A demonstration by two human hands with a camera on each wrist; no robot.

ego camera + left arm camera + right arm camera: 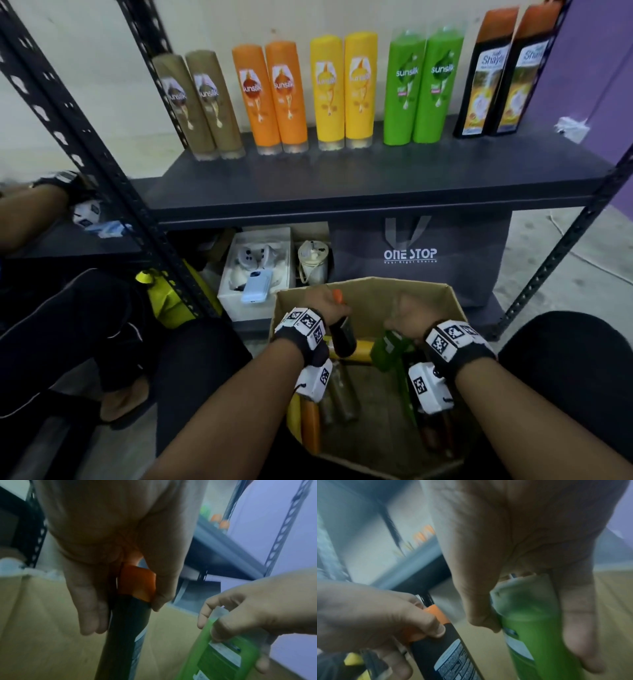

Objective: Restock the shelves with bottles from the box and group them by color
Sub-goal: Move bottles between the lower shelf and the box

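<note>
Left hand (328,306) grips black bottle (342,334); right hand (409,318) grips green bottle (388,351), over box (373,291)

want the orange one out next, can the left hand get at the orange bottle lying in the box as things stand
Probably not yet. The left hand already grips a black bottle with an orange cap, so it has no free fingers. The orange bottle lies at the cardboard box wall below that wrist, with nothing on top of it.

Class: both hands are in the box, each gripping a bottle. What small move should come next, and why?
Probably lift both bottles clear of the cardboard box. The left hand grips the black bottle at its orange cap; the right hand grips the green bottle. Matching green pair and black pair already stand on the shelf.
</note>
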